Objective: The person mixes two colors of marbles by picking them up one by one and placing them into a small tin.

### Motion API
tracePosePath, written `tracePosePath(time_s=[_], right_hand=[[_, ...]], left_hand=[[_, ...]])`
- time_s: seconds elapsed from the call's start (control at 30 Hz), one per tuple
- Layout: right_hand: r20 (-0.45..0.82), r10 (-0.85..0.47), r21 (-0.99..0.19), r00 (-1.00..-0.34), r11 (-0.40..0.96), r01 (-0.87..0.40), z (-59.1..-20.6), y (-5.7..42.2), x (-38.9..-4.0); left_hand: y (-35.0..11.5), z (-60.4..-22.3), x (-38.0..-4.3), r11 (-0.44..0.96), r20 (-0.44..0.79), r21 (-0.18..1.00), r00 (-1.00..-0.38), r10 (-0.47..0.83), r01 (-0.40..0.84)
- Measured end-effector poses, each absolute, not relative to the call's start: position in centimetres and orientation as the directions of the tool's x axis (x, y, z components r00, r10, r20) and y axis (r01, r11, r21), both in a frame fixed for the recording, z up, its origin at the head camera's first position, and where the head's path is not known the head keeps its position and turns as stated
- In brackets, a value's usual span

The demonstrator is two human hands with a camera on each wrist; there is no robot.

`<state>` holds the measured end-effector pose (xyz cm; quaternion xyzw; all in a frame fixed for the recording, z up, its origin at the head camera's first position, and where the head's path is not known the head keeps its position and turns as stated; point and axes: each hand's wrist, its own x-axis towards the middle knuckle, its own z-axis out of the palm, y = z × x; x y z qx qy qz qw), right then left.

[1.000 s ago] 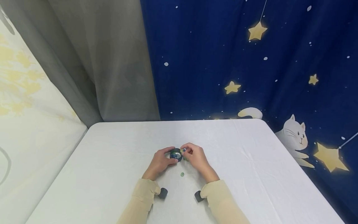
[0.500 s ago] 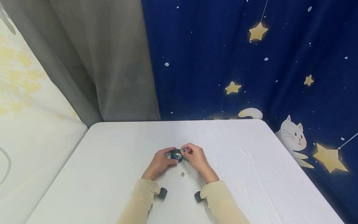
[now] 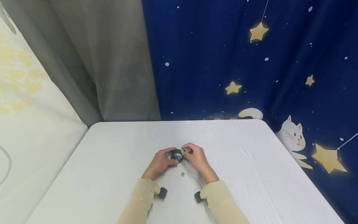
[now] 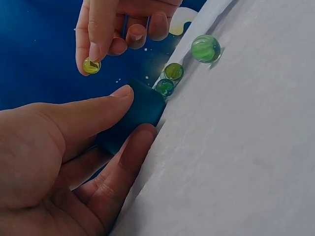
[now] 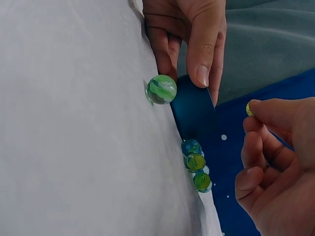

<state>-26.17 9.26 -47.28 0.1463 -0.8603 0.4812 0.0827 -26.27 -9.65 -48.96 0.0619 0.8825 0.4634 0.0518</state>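
My left hand (image 3: 161, 161) grips a small dark teal cup (image 4: 142, 108) between thumb and fingers. The cup stands on the table, and dark blue marbles (image 3: 174, 156) show inside it in the head view. Just right of the rim, my right hand (image 3: 196, 157) pinches a yellow marble (image 5: 249, 108) between thumb and forefinger, above table level. Several blue-green and yellow-green marbles (image 5: 195, 162) lie in a row beside the cup, mostly hidden under the right hand in the head view. A single green swirled marble (image 3: 182, 174) lies nearer to me, between the wrists.
A white cloth covers the table (image 3: 112, 174). Behind it hang a grey curtain (image 3: 123, 62) and a dark blue one (image 3: 201, 56) printed with stars and a cat. Black bands (image 3: 162, 193) sit at both wrists, below beige sleeves.
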Motion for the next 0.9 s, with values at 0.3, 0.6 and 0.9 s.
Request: tracePosePath(time_s=[0.3, 0.6, 0.9], right_hand=[[0.28, -0.176, -0.805, -0.944, 0.492, -0.331, -47.38, 9.17, -26.2], [0.273, -0.17, -0.804, -0.947, 0.501, -0.321, -47.42, 9.06, -26.1], [0.259, -0.211, -0.799, -0.943, 0.501, -0.332, -47.69, 9.11, -26.19]], left_hand=[[-9.62, -48.96, -26.27, 0.572, -0.04, 0.818, -0.987, 0.158, 0.058], [-9.62, -48.91, -26.31, 0.576, -0.036, 0.814, -0.985, 0.167, 0.068], [-9.69, -48.88, -26.3, 0.572, -0.019, 0.816, -0.984, 0.177, 0.087]])
